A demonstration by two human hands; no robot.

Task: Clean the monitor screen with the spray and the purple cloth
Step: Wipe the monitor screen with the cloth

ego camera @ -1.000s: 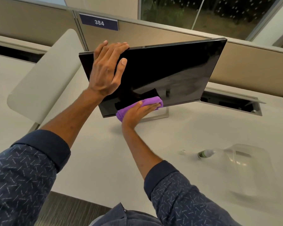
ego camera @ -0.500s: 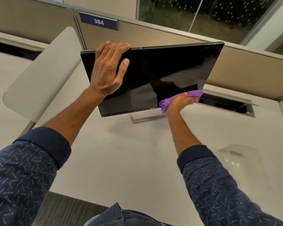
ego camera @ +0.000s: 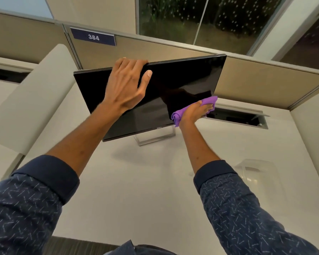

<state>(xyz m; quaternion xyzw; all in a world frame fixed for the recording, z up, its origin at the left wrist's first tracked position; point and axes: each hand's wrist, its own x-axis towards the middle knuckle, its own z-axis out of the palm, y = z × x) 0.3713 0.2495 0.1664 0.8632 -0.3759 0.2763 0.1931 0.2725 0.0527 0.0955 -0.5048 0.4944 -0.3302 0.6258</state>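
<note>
The black monitor point(ego camera: 182, 83) stands tilted on its silver stand at the back of the white desk point(ego camera: 136, 181). My left hand point(ego camera: 126, 85) grips the monitor's top edge, fingers over the top and thumb on the screen. My right hand point(ego camera: 196, 111) presses the bunched purple cloth point(ego camera: 208, 100) flat against the screen's lower right corner. The spray bottle is hidden behind my right sleeve or out of view.
A clear plastic container point(ego camera: 256, 173) sits on the desk at right, beside my right forearm. An open cable slot point(ego camera: 238, 117) lies behind the monitor at right. Beige partition panels point(ego camera: 256, 83) with a "384" sign point(ego camera: 93, 37) back the desk. A white divider point(ego camera: 31, 100) stands at left.
My right hand has wiped the purple cloth from the screen's lower middle across to its lower right corner. My left hand kept its hold on the top edge.
</note>
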